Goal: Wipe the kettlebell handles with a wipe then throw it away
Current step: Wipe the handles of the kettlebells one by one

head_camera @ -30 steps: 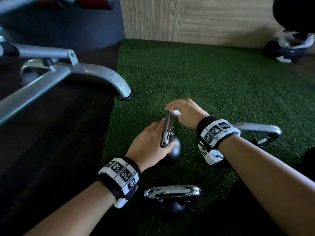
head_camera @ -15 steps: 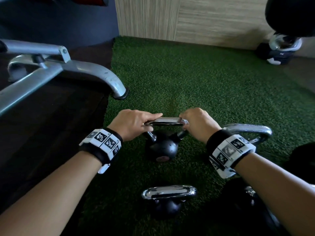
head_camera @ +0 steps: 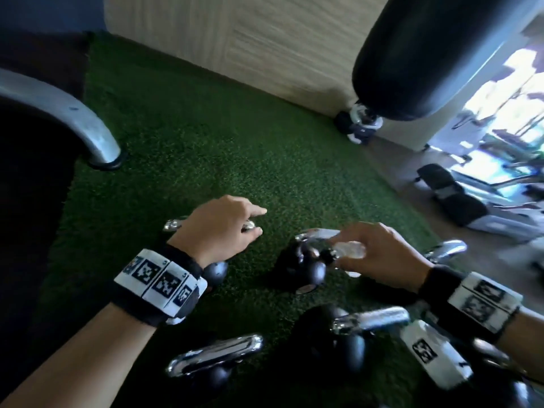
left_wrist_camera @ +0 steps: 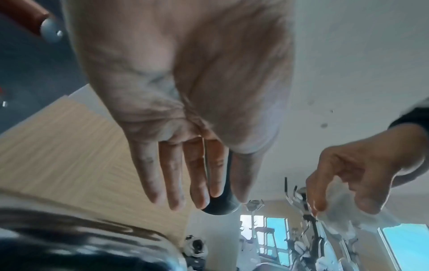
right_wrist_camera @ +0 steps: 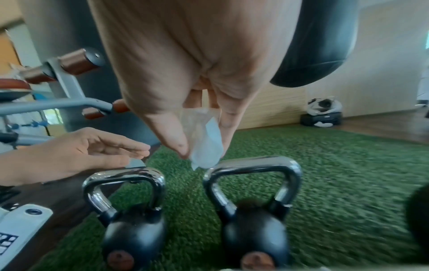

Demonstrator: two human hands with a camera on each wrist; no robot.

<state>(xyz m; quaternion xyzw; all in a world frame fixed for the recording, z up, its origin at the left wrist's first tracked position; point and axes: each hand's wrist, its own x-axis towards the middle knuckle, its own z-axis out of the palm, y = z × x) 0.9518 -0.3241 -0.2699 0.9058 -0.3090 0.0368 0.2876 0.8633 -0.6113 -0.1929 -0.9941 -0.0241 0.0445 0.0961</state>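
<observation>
Near to far: the left hand (head_camera: 217,228) has let go of the kettlebell (head_camera: 213,272) it gripped half a second ago and now hovers above that chrome handle, fingers straight and apart, holding nothing. The right hand (head_camera: 379,254) has moved on with the wipe (head_camera: 348,250) pinched between thumb and fingers, the wipe hanging just above or touching the handle (right_wrist_camera: 253,163) of the next kettlebell (head_camera: 303,269) to the right. Likely one handle done, next one starting; other kettlebells closer in, no bin visible, throw-away not yet done.
</observation>
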